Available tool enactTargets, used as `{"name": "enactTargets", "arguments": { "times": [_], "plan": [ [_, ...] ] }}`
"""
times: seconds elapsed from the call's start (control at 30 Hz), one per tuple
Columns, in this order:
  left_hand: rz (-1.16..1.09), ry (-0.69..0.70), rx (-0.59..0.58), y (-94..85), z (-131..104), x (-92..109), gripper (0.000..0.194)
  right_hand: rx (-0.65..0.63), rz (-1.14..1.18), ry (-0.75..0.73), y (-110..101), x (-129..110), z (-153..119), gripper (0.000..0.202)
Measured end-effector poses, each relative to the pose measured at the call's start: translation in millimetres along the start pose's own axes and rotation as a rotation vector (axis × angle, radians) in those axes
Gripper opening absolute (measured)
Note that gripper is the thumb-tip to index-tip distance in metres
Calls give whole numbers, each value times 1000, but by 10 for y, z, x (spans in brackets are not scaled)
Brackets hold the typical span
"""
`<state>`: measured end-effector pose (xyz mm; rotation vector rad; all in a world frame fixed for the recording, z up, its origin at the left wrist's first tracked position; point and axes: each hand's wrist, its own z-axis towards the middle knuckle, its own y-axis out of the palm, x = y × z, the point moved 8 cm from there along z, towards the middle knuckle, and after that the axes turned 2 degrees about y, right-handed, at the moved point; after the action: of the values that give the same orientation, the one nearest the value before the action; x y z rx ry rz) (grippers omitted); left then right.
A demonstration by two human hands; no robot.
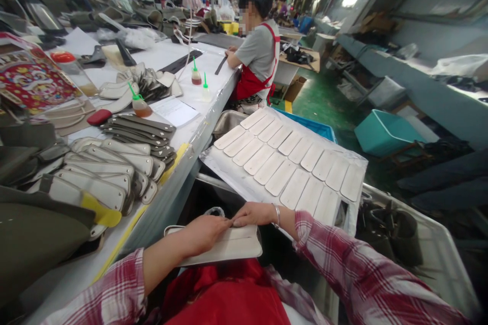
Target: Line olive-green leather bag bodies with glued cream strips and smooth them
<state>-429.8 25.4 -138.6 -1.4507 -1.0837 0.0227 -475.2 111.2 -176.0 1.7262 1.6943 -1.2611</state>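
A cream-coloured flat piece (236, 245) with rounded corners lies over my lap, above a red apron. My left hand (206, 233) rests on its upper part, fingers pointing right. From the right, my right hand (249, 214) reaches the piece's far edge, its fingertips meeting those of my left hand. The fingers of both hands are pressed down close together; whether they pinch the edge is hard to make out. Just beyond them, rows of similar cream pieces (280, 177) lie on a covered board (244, 183).
Stacked pieces with rivets (102, 177) and a yellow strip (171, 170) are on the white table (213, 106) at left. Green-tipped bottles (140, 105) stand further back. A person in a red apron (257, 61) sits beyond. A crate (430, 244) is at right.
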Motion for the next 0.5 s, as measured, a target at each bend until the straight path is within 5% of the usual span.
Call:
{"name": "enactTargets", "arguments": {
  "times": [0.23,0.5],
  "plan": [
    [-19,-113,-61,-29,-466,-409,49,-66,-52,12,43,-124,177,48],
    [103,-31,-33,-27,-549,-381,54,-124,-53,-97,169,-419,493,39]
  ]
}}
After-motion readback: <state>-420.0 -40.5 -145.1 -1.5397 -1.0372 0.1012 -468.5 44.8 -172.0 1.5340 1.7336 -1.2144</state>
